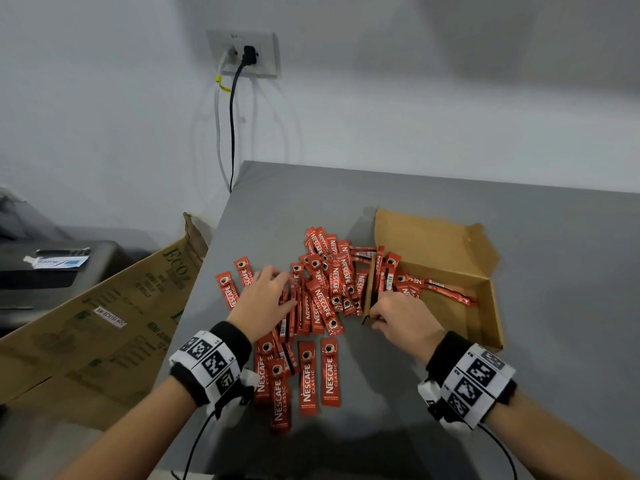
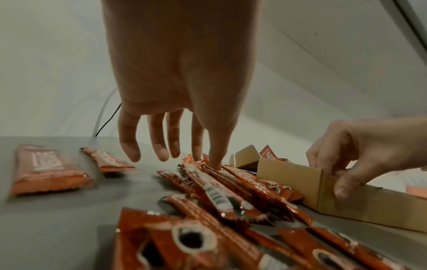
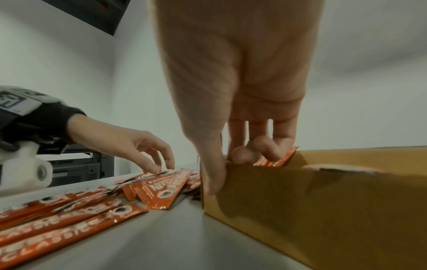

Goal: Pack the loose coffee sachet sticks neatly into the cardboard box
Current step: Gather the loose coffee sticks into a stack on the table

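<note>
Several red coffee sachet sticks (image 1: pixel 322 289) lie in a loose heap on the grey table (image 1: pixel 536 230), and more lie flat near my wrists (image 1: pixel 306 375). The open cardboard box (image 1: pixel 493 306) stands right of the heap with a few sachets (image 1: pixel 446 289) inside. My left hand (image 1: pixel 285 289) hovers over the heap with fingers spread, and its thumb and forefinger tips touch the sachets (image 2: pixel 231 182). My right hand (image 1: pixel 381 310) grips the box's near left wall (image 2: pixel 289 175). Its thumb (image 3: pixel 215 179) is outside the wall and its fingers (image 3: pixel 265 148) curl inside.
A large flattened brown carton (image 1: pixel 104 323) leans against the table's left edge. A dark printer-like unit (image 1: pixel 52 268) sits beyond it. Cables hang from a wall socket (image 1: pixel 242 53) behind the table's far left corner. The box lid (image 1: pixel 433 244) stands open at the back.
</note>
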Tool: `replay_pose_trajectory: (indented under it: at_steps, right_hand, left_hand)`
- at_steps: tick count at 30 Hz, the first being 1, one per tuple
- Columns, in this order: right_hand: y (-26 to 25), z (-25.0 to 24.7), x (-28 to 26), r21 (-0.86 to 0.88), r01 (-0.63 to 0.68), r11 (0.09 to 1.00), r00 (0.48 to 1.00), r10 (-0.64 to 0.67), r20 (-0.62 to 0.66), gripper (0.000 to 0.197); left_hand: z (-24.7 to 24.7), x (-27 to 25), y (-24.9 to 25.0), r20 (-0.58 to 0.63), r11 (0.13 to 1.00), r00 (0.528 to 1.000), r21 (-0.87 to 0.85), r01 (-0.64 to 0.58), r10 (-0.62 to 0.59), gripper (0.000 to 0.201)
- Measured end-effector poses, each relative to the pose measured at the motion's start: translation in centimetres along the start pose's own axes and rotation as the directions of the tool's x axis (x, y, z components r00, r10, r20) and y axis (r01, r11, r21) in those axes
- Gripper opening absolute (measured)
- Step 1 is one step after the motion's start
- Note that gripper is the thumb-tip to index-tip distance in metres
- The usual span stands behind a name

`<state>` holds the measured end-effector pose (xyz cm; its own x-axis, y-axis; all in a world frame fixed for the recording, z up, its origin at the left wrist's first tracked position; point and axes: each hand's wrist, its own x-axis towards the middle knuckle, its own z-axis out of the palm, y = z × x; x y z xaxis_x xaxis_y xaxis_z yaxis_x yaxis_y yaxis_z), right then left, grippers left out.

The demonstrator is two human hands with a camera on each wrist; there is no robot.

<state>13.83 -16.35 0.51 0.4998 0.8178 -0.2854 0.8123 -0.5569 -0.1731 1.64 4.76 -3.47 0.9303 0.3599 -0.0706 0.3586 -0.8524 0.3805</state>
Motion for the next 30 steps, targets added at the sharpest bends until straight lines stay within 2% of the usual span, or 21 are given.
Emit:
replay_pose_trajectory:
  at_steps: [5, 8, 10, 13, 14, 16, 18, 20, 24, 30]
  right_hand:
    - [0.8, -0.2, 0.0, -0.037, -0.009, 0.999, 1.0, 0.008, -0.009, 0.024]
    - [0.4, -1.0, 0.0, -0.088, -0.056, 0.995, 0.998, 0.056, 0.0, 0.026]
    - [-0.5, -1.8, 0.3, -0.094, -0.077, 0.993, 0.995, 0.07, -0.076, 0.035]
    - [-3.3, -2.2, 1.9, 0.02, -0.018, 1.0, 0.969, 0.023, -0.248, 0.048]
    - [-4.4, -1.7, 2.8, 0.064, -0.01, 0.998, 0.97, 0.025, -0.244, 0.055]
    - [-6.1, 0.0, 4.6, 0.146, -0.071, 0.987, 0.988, 0.09, -0.124, 0.077]
    - [-7.2, 1.9, 5.8, 0.1, -0.121, 0.988, 0.993, 0.121, 0.0, 0.092]
    - [-8.1, 3.2, 6.3, 0.067, -0.079, 0.995, 0.997, 0.079, 0.008, 0.088]
    - [-9.1, 4.2, 6.6, 0.152, -0.003, 0.988, 0.994, 0.019, -0.103, 0.055]
    - [-8.2, 2.6, 6.8, 0.309, 0.064, 0.949, 0.991, -0.025, -0.128, 0.038]
  left_hand:
    - [0.4, 0.3, -0.1, -0.034, 0.998, 0.998, 0.019, 0.055, -0.054, 0.045]
    - [0.3, 0.4, -0.1, -0.053, 0.991, 0.993, 0.07, 0.111, -0.107, 0.045]
    - [0.2, 0.4, -0.1, -0.062, 0.987, 0.988, 0.072, 0.144, -0.14, 0.045]
    - [0.4, 0.6, 0.2, -0.027, 0.987, 0.988, 0.049, 0.151, -0.15, 0.044]
    - [0.4, 0.6, 0.4, -0.023, 0.989, 0.989, 0.036, 0.144, -0.143, 0.043]
    - [0.4, 0.7, 0.6, -0.027, 0.992, 0.992, -0.002, 0.127, -0.127, 0.037]
    - [0.4, 0.9, 0.6, -0.028, 0.99, 0.992, -0.072, 0.117, -0.12, 0.032]
    - [0.1, 0.9, 0.5, -0.022, 0.982, 0.993, -0.148, 0.115, -0.119, 0.029]
    - [-0.2, 0.9, 0.3, -0.017, 0.972, 0.991, -0.2, 0.124, -0.13, 0.03]
    - [-0.4, 1.0, 0.4, -0.053, 0.957, 0.99, -0.268, 0.112, -0.131, 0.029]
